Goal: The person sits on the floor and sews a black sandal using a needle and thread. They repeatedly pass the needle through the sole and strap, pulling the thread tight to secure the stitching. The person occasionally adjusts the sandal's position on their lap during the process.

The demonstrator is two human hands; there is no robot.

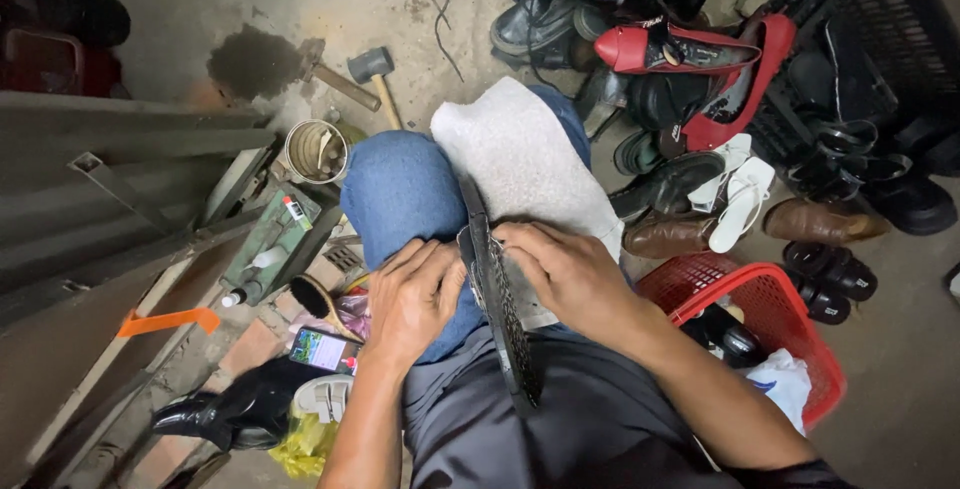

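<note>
Shoe sole [503, 319]: black, on edge across the lap, centre frame. Left hand [415, 294] grips it at 9 o'clock; right hand [560, 269] pinches it at 3 o'clock (grey cloth [525, 159] beneath). Red basket [780, 299] at 4 o'clock.

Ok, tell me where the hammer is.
The hammer lies on the concrete floor, upper centre-left of the head view, just beyond the round tin and the left knee.

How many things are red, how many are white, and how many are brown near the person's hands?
Red: 2, the red basket and the red high-heeled shoe.
White: 2, the pair of white sandals.
Brown: 2, the brown shoes.
Total: 6.
Both hands, left and right, hold a black shoe sole on the lap.
</note>
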